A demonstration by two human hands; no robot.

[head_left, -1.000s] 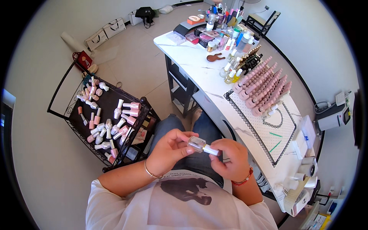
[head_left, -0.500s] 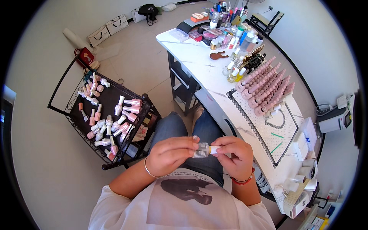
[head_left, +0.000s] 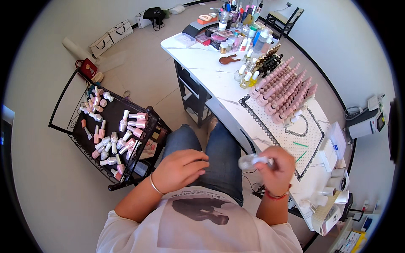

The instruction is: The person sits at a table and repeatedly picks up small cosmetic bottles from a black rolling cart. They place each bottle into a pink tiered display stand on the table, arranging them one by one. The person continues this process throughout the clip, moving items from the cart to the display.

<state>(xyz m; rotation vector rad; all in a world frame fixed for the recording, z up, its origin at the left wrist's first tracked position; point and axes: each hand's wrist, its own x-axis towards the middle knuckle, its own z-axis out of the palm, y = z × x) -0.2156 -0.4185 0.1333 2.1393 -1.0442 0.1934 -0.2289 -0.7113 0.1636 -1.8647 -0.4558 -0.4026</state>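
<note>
A small clear bottle with a white cap [head_left: 247,162], blurred by motion, is pinched at the cap by the fingers of my right hand [head_left: 278,169]. This hand is over the near edge of the white marbled table [head_left: 198,63]. Above my lap, my left hand [head_left: 179,170] holds nothing, its fingers loosely bent and a little apart. On the table beyond the right hand stand rows of pink nail polish bottles [head_left: 283,90], at the back of a white dotted mat with black lace edging [head_left: 291,143]. Two thin green sticks [head_left: 300,144] lie on the mat.
To my left a black metal trolley [head_left: 113,123] carries many pink and white polish bottles lying down [head_left: 113,141]. More bottles, jars and a brown wooden piece [head_left: 229,59] sit farther along the table. White cups and rolls [head_left: 336,183] crowd its right end.
My left hand has let go of the bottle and moved slightly left. My right hand has carried the bottle to the right, toward the table. The view has shifted slightly.
</note>
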